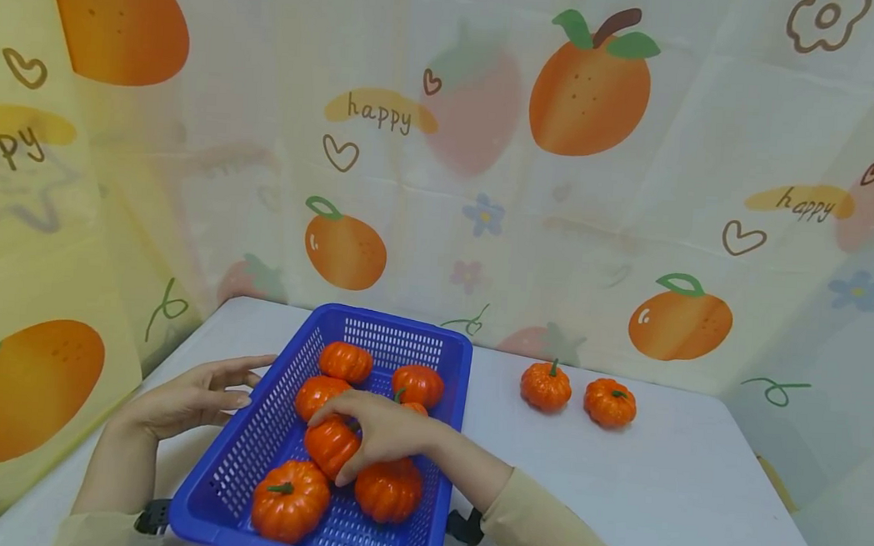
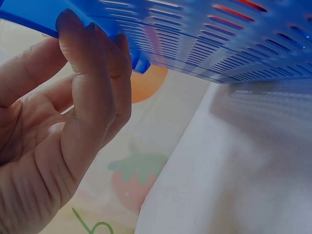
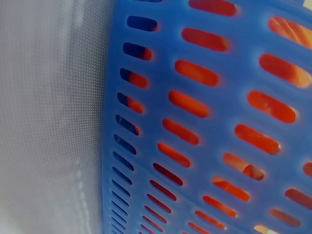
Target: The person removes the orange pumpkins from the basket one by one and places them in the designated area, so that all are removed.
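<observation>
A blue plastic basket [image 1: 233,461] with slotted walls holds several small orange pumpkins, among them one with a green stem [image 1: 290,500] at the near end. Inside it my right hand [image 1: 382,428] reaches down, thumb and fingers curved round a small pumpkin [image 1: 330,446] near the middle. My left hand [image 1: 192,396] is at the basket's left side, its fingers loosely extended toward the rim. In the left wrist view the fingertips of that hand [image 2: 92,92] meet the rim's underside. The right wrist view shows only the slotted basket wall [image 3: 161,131] with orange behind it; the right hand is hidden there.
Two more small pumpkins, one upright [image 1: 546,387] and one tilted [image 1: 610,403], lie on the white table [image 1: 619,493] to the right of the basket. A fruit-printed curtain [image 1: 438,248] hangs along the table's back and left sides.
</observation>
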{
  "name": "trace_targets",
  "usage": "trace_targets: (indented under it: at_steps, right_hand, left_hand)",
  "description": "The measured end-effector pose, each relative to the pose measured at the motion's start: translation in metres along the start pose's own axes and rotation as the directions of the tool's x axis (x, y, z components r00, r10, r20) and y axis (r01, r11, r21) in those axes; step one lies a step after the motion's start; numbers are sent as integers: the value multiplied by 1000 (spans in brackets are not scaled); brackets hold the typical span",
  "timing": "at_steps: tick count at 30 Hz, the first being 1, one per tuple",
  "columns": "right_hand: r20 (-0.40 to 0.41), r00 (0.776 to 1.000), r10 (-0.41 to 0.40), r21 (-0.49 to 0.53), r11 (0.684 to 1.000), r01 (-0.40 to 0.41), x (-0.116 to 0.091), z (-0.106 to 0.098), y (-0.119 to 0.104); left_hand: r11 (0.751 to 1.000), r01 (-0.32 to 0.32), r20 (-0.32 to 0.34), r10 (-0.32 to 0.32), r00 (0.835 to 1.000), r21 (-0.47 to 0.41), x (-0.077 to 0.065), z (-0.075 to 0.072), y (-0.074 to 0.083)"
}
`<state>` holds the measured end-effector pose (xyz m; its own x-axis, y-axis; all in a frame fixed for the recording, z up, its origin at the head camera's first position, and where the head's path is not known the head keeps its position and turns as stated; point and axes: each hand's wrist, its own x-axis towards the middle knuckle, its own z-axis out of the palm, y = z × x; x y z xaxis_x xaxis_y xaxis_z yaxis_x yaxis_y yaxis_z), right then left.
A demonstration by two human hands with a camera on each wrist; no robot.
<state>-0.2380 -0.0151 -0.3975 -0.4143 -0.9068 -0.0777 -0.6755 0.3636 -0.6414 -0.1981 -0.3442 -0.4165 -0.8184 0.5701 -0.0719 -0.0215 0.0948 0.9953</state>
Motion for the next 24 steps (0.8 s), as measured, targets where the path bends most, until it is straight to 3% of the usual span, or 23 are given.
trace_targets:
  at_steps: [12,24]
  right_hand:
    - [-25,1000,16,-90,996,-18,1,3,-2]
    - [-72,997,-8,-66,998,3,-1,1,-5]
  left_hand:
    - [1000,-12,15,12,1000,-15,0,0,0]
    - [1000,-18,22,18,1000,-16,0,-1,-1]
